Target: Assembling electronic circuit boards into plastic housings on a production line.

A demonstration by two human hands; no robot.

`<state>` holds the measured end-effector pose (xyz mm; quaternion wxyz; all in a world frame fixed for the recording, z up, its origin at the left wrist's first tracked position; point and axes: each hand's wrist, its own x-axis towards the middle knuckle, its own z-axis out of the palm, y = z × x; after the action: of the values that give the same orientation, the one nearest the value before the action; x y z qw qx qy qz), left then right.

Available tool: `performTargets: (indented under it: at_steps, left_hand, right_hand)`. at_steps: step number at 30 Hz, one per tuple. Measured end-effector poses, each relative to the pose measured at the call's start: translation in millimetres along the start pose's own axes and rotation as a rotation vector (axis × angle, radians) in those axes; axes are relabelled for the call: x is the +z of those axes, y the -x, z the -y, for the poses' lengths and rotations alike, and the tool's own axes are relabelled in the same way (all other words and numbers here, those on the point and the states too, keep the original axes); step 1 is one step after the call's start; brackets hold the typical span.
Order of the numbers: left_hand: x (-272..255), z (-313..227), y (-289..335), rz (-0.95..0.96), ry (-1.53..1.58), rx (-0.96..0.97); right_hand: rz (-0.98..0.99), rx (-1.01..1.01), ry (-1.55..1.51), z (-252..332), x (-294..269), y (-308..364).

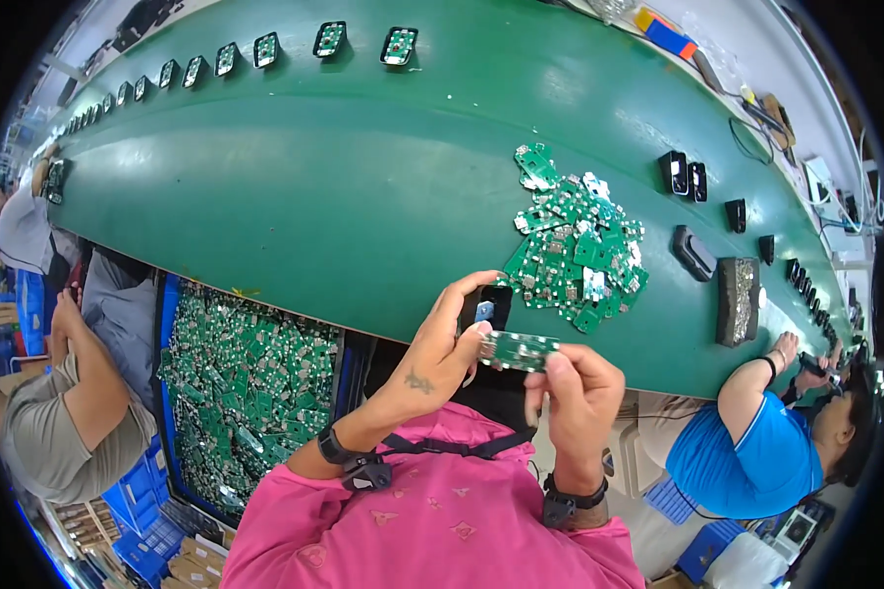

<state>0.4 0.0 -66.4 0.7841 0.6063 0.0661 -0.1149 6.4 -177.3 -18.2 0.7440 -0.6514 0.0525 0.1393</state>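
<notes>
My left hand (434, 361) is closed around a small black plastic case (499, 300), with something pale blue showing inside it. In front of the case is a green circuit board (517, 351) studded with small parts. My right hand (581, 398) pinches the board's right end, while my left thumb lies at its other end. The board is tilted and apart from the bench. Just beyond my hands, a loose heap of green circuit boards (581, 245) lies on the green bench (344, 196).
A blue-edged bin (167, 393) full of boards stands at left. Cases with boards (399, 45) line the far edge. Black cases (673, 173) and a dark block (738, 302) lie at right. People sit on both sides, one in a blue shirt (746, 452).
</notes>
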Motion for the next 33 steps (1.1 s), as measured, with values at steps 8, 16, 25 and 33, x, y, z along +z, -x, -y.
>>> performTargets:
  at_steps: [8,16,25,33]
  left_hand:
    - [5.0,1.7,3.5,0.022,-0.003,0.028]
    - [6.9,-5.5,12.5,0.23,0.387,0.028]
    - [18.8,-16.0,24.2,0.116,-0.057,-0.009]
    - [25.0,-26.7,39.2,0.164,-0.142,0.021]
  right_hand:
    - [0.012,0.025,0.007,-15.4,-2.6,1.9]
    - [-0.051,0.001,-0.008,-29.0,-9.0,1.4]
    - [-0.022,-0.688,0.591,-8.3,-8.5,5.4]
    - [0.2,-0.551,0.533,-6.2,-2.0,7.5]
